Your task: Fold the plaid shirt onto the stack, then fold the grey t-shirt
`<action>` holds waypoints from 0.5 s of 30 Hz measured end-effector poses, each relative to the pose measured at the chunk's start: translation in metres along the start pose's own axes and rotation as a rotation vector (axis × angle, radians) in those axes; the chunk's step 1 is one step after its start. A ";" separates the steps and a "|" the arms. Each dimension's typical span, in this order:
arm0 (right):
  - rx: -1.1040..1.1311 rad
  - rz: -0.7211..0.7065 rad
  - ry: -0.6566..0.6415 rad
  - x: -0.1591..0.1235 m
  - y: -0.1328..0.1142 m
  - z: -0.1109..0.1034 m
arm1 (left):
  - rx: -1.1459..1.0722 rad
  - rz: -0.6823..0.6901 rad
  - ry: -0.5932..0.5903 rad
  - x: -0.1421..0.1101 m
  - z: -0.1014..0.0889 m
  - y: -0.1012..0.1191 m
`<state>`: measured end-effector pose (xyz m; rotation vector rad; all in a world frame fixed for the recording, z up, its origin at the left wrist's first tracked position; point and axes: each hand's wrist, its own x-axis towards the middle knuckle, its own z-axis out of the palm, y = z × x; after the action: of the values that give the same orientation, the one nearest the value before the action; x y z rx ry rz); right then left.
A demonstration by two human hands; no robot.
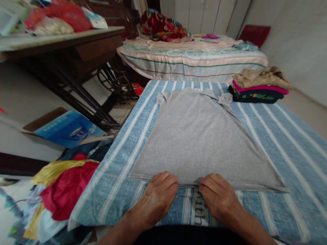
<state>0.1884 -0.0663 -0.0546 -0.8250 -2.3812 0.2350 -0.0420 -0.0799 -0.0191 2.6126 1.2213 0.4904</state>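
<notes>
Shirt, grey fabric, short-sleeved (196, 136): one; spread flat, unfolded, on blue-and-white striped cloth (120, 149). Left hand (159, 195), right hand (221, 195): each grip narrow, closed on the near hem. Folded: one stack of tan, magenta and black garments (260, 90), far right. Unfolded, seemingly outstanding: this shirt; perhaps the loose red-and-yellow clothing heap (68, 190), left.

- Blue cloth with white stripes (122, 149), the stripes running from near edge to far edge; pale lettering shows at the middle of its near edge.
- Gray shirt (196, 136), spread flat over the middle, collar by the far edge, hem toward the near edge, one sleeve near the far left corner.
- Folded stack (260, 86) at the far right corner: tan patterned piece on top, magenta below, black patterned cloth underneath.
</notes>
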 end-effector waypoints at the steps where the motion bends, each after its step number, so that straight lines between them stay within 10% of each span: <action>1: -0.002 -0.012 0.004 -0.001 0.000 0.000 | 0.003 0.004 0.006 0.000 0.000 0.000; 15: -0.035 -0.053 0.014 -0.004 -0.002 0.001 | -0.009 0.033 -0.025 -0.004 0.003 -0.001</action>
<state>0.1896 -0.0702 -0.0565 -0.7753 -2.3964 0.1664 -0.0441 -0.0829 -0.0232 2.6273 1.1675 0.4660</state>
